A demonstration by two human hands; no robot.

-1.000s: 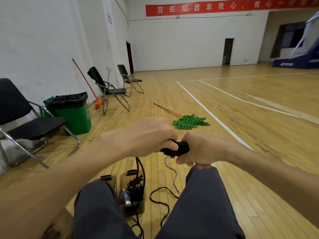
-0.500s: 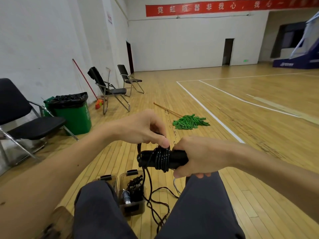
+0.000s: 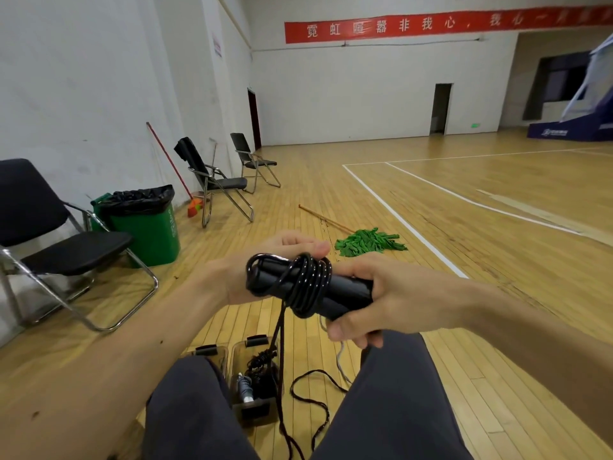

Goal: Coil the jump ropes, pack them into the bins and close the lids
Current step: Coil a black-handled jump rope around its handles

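- The black jump rope (image 3: pixel 306 287) is seen in the head view, held in the air above the person's lap, between the two hands. Its glossy cord is wound in several turns round a pair of thick black handles (image 3: pixel 348 292) laid side by side.
- The right hand (image 3: pixel 384 300) is wrapped round the right end of the handles, with the fingers curled underneath.
- The left hand (image 3: pixel 232 275) is placed behind the other end of the bundle. Its fingers are curled and one fingertip is pressed on top of the turns of cord.
- A loose length of black cord (image 3: pixel 282 330) is left hanging from the bundle down to the wooden gym floor (image 3: pixel 431 260), where it is trailed between the dark grey trouser legs (image 3: pixel 381 410).
- Two small clear plastic bins are set side by side on the floor just beyond the knees. The left bin (image 3: pixel 207 355) is partly hidden by a knee. In the right bin (image 3: pixel 238 356) a coiled black rope (image 3: pixel 263 371) and a grey-handled item (image 3: pixel 245 388) are held.
- A thin grey cord (image 3: pixel 340 360) is laid on the floor just right of the bins.
- Along the left wall a green waste bin lined with a black bag (image 3: pixel 149 227) is stood between black folding chairs (image 3: pixel 66 250).
- A green mop head (image 3: pixel 368 242) is laid on the floor further out.
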